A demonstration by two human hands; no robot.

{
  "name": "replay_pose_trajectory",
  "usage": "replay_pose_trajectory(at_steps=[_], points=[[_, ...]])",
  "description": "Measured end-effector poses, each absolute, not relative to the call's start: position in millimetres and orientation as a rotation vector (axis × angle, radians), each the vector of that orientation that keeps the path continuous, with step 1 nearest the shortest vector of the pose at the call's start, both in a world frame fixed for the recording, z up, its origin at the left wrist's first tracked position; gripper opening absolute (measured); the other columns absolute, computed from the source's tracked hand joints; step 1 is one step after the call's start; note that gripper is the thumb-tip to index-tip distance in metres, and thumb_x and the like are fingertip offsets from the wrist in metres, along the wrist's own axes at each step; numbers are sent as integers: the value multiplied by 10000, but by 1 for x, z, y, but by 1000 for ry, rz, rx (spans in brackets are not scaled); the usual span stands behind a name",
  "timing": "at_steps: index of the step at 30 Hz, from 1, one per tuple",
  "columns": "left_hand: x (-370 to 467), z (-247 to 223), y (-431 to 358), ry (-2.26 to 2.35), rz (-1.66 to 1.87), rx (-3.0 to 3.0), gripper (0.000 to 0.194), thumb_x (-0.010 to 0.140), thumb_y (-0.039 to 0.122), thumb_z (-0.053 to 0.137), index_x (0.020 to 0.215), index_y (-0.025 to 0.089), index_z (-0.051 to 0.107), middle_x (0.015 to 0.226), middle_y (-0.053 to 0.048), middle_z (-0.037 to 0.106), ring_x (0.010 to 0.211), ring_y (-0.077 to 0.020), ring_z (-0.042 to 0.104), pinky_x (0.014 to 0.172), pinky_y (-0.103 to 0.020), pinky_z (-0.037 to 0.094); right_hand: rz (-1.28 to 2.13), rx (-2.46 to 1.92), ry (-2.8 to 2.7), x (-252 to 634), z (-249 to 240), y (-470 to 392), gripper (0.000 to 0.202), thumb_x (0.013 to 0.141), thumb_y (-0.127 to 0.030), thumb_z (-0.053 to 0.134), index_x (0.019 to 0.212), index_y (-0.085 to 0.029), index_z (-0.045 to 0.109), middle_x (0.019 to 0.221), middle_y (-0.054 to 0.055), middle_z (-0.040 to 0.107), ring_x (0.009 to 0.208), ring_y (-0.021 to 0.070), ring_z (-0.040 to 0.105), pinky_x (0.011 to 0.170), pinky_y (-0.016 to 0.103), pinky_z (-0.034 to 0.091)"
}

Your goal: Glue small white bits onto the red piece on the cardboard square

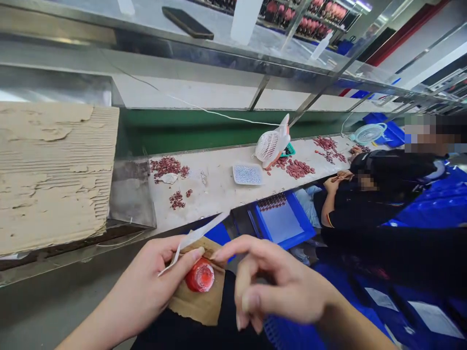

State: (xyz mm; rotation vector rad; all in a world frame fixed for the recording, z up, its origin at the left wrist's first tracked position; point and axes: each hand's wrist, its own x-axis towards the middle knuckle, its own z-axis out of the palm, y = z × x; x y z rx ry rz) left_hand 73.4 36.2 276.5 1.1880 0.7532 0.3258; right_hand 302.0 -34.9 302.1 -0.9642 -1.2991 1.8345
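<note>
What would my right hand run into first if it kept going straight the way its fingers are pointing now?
Probably the white strip pinched in the left hand. The right hand points left with its fingertip just short of the left thumb, above the red cap. Depth is unclear, so it may pass above them.

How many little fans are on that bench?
2. A white fan stands mid-bench beside the red pieces; a pale blue fan sits at the far right end. Others may be hidden.

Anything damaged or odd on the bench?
Yes. The cardboard sheet at the left has its top layer torn away, baring the corrugation. Small red pieces lie in loose piles on the bench, not in a tray.
</note>
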Motion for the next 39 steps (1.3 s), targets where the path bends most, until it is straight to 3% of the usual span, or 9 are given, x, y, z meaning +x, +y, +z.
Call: replay_pose_trajectory(at_steps=[3, 6, 10, 16, 26, 29, 33, 36, 39], points=[[61, 265, 35, 823, 413, 1178, 482, 911, 646, 685, 912, 174, 787, 726, -62, 782, 740, -233, 736, 659, -278, 566, 948, -1092, -1699, 289, 317, -31, 484, 924, -183, 832, 1354, -242, 618, 991, 23, 808, 771, 133, 738, 739, 219, 615], [56, 262, 31, 918, 521, 1221, 490, 908, 659, 674, 926, 185, 798, 708, -54, 774, 763, -243, 744, 671, -279, 586, 605, -1029, -1846, 268, 314, -19, 487, 927, -239, 867, 1338, -193, 611, 1027, 39, 829, 956, 166, 787, 901, 238, 623], [57, 278, 39, 952, 559, 1263, 424, 927, 605, 684, 937, 200, 810, 747, -41, 791, 737, -221, 744, 654, -250, 596, 499, -1090, -1766, 245, 301, -9, 431, 954, -253, 835, 1320, -218, 610, 975, 25, 838, 893, 176, 808, 857, 255, 659], [62, 298, 54, 935, 570, 1269, 310, 952, 498, 699, 968, 215, 826, 790, -16, 807, 676, -174, 746, 599, -175, 598, 517, -1191, -1560, 236, 297, -15, 458, 909, -131, 804, 1285, -259, 577, 960, 13, 841, 806, 178, 809, 801, 278, 661], [61, 298, 48, 927, 552, 1259, 307, 929, 491, 732, 961, 202, 833, 821, -34, 813, 716, -203, 755, 650, -205, 627, 514, -1119, -1637, 239, 293, -13, 297, 946, -131, 750, 1183, -238, 605, 862, -3, 827, 635, 155, 747, 634, 294, 588], [59, 297, 46, 931, 583, 1282, 272, 922, 473, 740, 930, 218, 833, 776, -13, 801, 668, -183, 741, 612, -180, 611, 523, -1124, -1662, 240, 296, -15, 317, 947, -126, 758, 1218, -226, 626, 889, 3, 825, 728, 164, 772, 706, 286, 609], [56, 297, 45, 934, 622, 1354, 243, 930, 471, 724, 864, 256, 817, 686, 37, 764, 577, -131, 709, 553, -114, 559, 684, -1148, -1737, 246, 304, -16, 623, 890, -206, 890, 1406, -212, 540, 1136, 80, 815, 964, 204, 781, 878, 330, 635], [54, 294, 45, 944, 643, 1421, 258, 963, 475, 677, 840, 285, 800, 643, 69, 731, 541, -110, 686, 525, -91, 529, 738, -1060, -1783, 250, 310, -12, 521, 897, -171, 891, 1325, -192, 594, 1058, 41, 830, 911, 156, 782, 880, 267, 632], [53, 289, 44, 936, 642, 1466, 217, 998, 438, 652, 971, 308, 824, 724, 80, 771, 625, -112, 744, 582, -84, 547, 643, -1071, -1901, 253, 315, -9, 339, 934, -162, 849, 1195, -194, 636, 992, 1, 837, 874, 126, 783, 874, 225, 614]])
